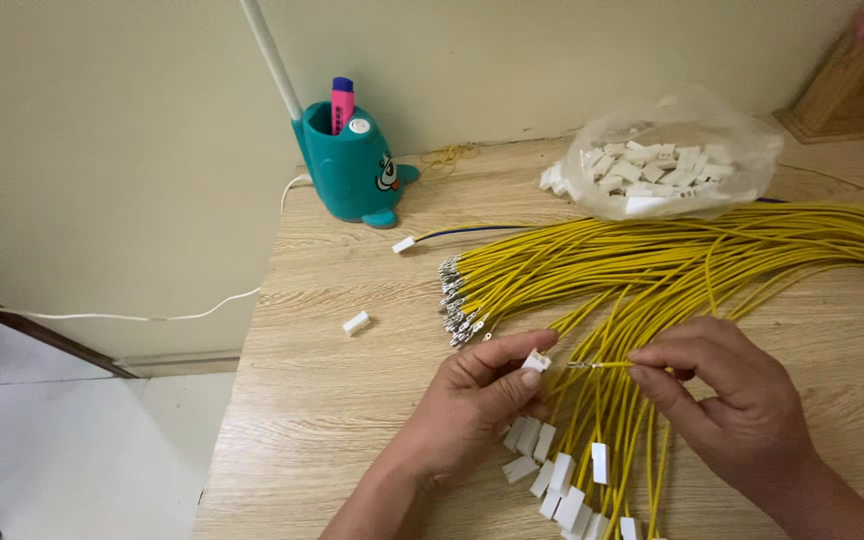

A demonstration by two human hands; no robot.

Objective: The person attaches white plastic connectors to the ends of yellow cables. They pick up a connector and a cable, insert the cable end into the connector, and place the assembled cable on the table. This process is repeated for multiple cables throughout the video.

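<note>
the left hand (472, 405) pinches a small white plastic connector (536, 361) between thumb and fingers. the right hand (727, 400) pinches one yellow wire (607, 364) near its metal tip, and the tip points at the connector, just beside it. both are held a little above the wooden table (332, 420), over a big bundle of yellow wires (672, 265) that fans across it. more white connectors (552, 475) sit on wire ends below the hands. one loose white connector (356, 322) lies alone to the left. a clear bag of white connectors (667, 165) rests at the back, and a teal pen holder (352, 165) stands by the wall.
</note>
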